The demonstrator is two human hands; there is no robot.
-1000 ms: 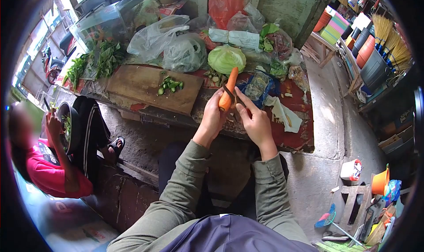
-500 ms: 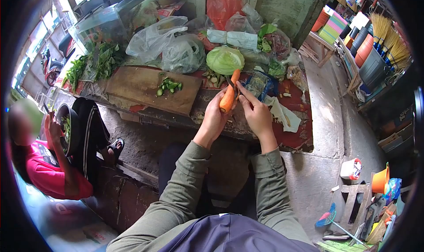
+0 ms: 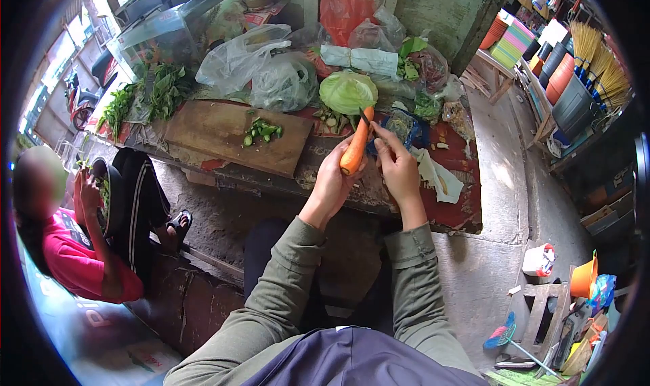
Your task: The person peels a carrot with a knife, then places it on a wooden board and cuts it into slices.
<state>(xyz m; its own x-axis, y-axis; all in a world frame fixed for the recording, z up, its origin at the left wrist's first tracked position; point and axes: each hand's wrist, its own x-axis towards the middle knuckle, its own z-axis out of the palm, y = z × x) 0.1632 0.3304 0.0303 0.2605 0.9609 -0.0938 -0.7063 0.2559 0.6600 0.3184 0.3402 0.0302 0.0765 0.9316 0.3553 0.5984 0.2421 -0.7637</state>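
Note:
An orange carrot (image 3: 357, 150) is gripped in my left hand (image 3: 331, 186), its tip pointing up and away from me. My right hand (image 3: 401, 174) is closed beside it, with thumb and index finger near the carrot's upper half. A narrow dark blade (image 3: 363, 116), apparently of a small knife, lies across the carrot near the tip; its handle is hidden by my right fingers. Just beyond the tip sits a pale green cabbage (image 3: 347, 92). To the left, a wooden cutting board (image 3: 223, 137) bears chopped green pieces (image 3: 261, 131).
Plastic bags of vegetables (image 3: 282, 81) and leafy greens (image 3: 169, 92) stand along the back of the worn table (image 3: 467, 207). A person in a pink shirt (image 3: 88, 257) sits at left, holding a dark bowl (image 3: 116, 196). Brooms (image 3: 586, 44) and buckets stand at right.
The dark blade has moved up along the carrot toward its tip. My right fingers have shifted slightly and the carrot is a little further right. The seated person's hands moved slightly.

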